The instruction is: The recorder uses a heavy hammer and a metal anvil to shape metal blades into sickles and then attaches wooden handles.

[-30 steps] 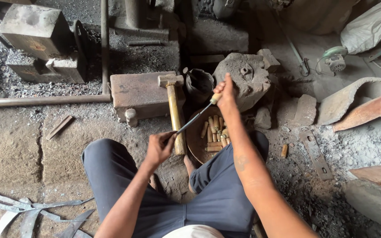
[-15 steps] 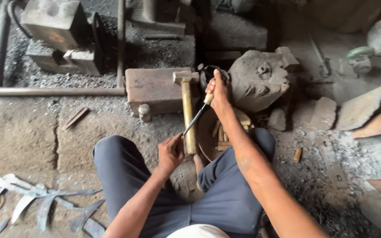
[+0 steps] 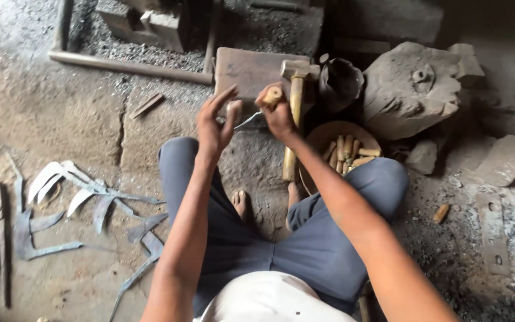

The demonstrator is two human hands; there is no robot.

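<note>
Several curved grey blades (image 3: 84, 200) lie on the floor at lower left. Upper centre: my left hand (image 3: 214, 122) is open, fingers spread, next to the blade tip. Thin metal blade (image 3: 247, 121) has its long axis on a diagonal, pointing down-left, slim, grey, with a pale wooden handle (image 3: 272, 95). My right hand (image 3: 278, 110) is clenched round that handle. Right of it: hammer (image 3: 293, 113) standing upright, then a bowl (image 3: 323, 140) of wooden handles.
</note>
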